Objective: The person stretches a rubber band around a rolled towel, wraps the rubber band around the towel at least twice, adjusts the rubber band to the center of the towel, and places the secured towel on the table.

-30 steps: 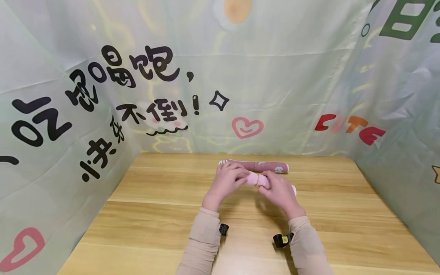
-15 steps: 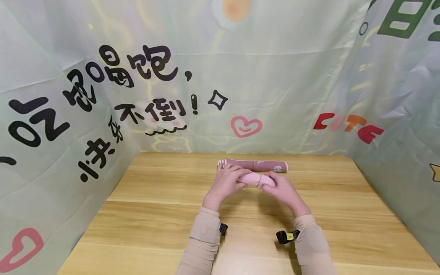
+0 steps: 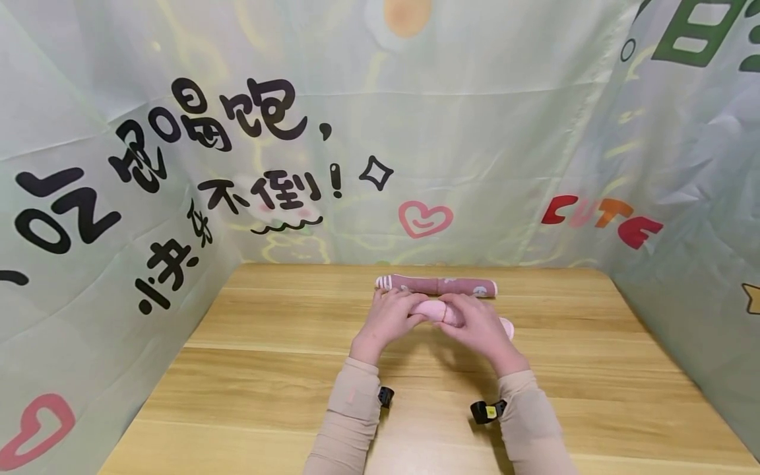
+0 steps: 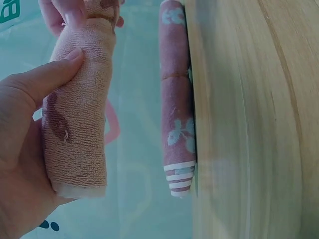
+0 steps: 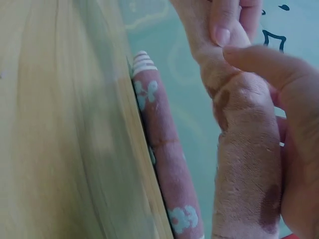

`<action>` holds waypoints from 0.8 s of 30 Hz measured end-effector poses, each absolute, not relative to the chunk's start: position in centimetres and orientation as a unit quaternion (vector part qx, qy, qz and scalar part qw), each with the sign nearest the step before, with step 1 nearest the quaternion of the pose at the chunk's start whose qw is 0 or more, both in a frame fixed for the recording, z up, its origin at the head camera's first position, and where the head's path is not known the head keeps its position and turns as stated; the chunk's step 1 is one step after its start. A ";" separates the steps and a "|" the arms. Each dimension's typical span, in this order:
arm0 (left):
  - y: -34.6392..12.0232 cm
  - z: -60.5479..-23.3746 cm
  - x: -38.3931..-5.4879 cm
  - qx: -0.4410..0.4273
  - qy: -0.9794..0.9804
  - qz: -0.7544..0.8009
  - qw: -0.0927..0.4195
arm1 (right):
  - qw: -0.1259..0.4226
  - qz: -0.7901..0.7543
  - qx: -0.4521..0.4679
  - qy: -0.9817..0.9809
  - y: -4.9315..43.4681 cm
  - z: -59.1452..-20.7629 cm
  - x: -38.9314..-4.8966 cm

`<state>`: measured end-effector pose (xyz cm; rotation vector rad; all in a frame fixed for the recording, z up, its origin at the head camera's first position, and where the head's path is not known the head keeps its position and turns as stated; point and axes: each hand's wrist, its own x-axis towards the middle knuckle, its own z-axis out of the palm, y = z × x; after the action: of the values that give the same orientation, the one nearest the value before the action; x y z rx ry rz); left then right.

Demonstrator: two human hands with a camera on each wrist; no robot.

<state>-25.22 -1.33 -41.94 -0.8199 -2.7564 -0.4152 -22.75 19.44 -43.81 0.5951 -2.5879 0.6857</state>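
Note:
A pink rolled towel [image 3: 429,309] with a thin band around its middle is held just above the table in the head view. My left hand [image 3: 388,320] grips its left part, thumb along the near side. Close to the band, my right hand [image 3: 479,328] grips the roll with thumb and fingers, and the roll's right end sticks out past it. Dark patches mark the towel [image 4: 79,119] in the left wrist view. Behind the hands lies a second rolled towel [image 3: 415,285], mauve with pale flower prints, white stripes at one end and its own band.
Both rolls are over a wooden table [image 3: 267,369], the mauve one near its back edge. A printed cloth curtain [image 3: 505,145] stands around the back and sides. Each wrist wears a small black camera [image 3: 488,412].
My right hand slid outward along the pink towel, then came back left toward the band, so the towel's right end shows again. The left hand stayed in place; the mauve towel lies unmoved.

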 end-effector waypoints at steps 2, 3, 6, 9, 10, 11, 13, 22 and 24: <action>-1.3 -41.9 -25.2 -0.281 -0.942 -0.144 0.115 | 0.207 0.241 0.211 -0.925 19.3 -43.8 -22.7; -1.3 -41.9 -25.2 -0.282 -0.942 -0.146 0.112 | 0.211 0.239 0.211 -0.924 19.3 -43.8 -22.7; -1.4 -41.9 -25.3 -0.283 -0.941 -0.151 0.106 | 0.215 0.234 0.212 -0.924 19.3 -43.7 -22.7; -1.4 -41.9 -25.3 -0.286 -0.939 -0.159 0.103 | 0.213 0.233 0.215 -0.924 19.4 -43.6 -22.7; -1.5 -41.9 -25.3 -0.287 -0.939 -0.161 0.102 | 0.210 0.234 0.216 -0.924 19.4 -43.6 -22.6; -1.5 -41.9 -25.4 -0.289 -0.938 -0.164 0.101 | 0.209 0.233 0.216 -0.925 19.4 -43.6 -22.7; -1.5 -41.9 -25.4 -0.290 -0.937 -0.168 0.099 | 0.202 0.236 0.214 -0.926 19.5 -43.6 -22.6; -2.0 -41.8 -25.6 -0.282 -0.937 -0.186 0.083 | 0.214 0.247 0.218 -0.919 20.0 -43.6 -22.7; -2.1 -41.8 -25.6 -0.278 -0.937 -0.196 0.076 | 0.229 0.239 0.228 -0.916 20.2 -43.7 -22.8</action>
<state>-25.60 -2.08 -41.79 -0.8348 -2.8094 -0.5870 -22.78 20.15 -43.70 0.6265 -2.5208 0.6582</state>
